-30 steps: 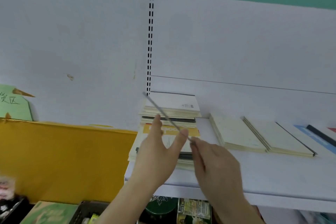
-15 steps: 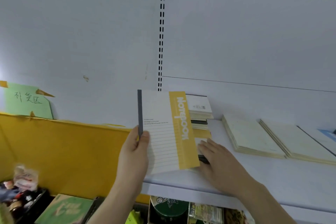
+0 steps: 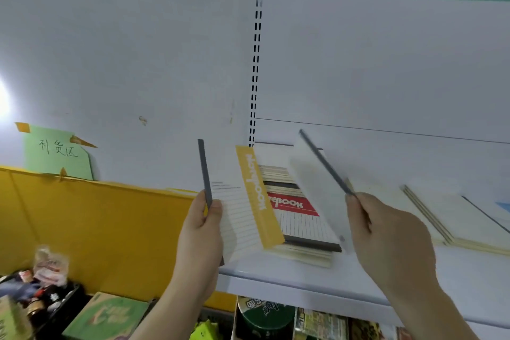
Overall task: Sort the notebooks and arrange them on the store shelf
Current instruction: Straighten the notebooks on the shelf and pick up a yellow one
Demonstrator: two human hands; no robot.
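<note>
My left hand (image 3: 201, 232) grips a yellow-banded notebook (image 3: 242, 199) by its grey spine, holding it upright at the left end of the white shelf (image 3: 317, 281). My right hand (image 3: 386, 240) pinches a second notebook (image 3: 314, 185) with a dark spine, tilted up and blurred with motion, above the stack. Beneath them a red-banded notebook (image 3: 295, 212) lies on top of the near stack (image 3: 309, 255). Another stack (image 3: 278, 174) sits behind it against the back panel.
Cream notebooks (image 3: 452, 218) lie flat in overlapping rows along the shelf to the right. A yellow board (image 3: 96, 229) and a green paper sign (image 3: 55, 152) stand to the left. Boxes and packaged goods (image 3: 107, 317) crowd the space below the shelf.
My right hand has left the stack and lifted a dark-spined notebook off it, uncovering the red-banded one. My left hand still holds the yellow notebook upright.
</note>
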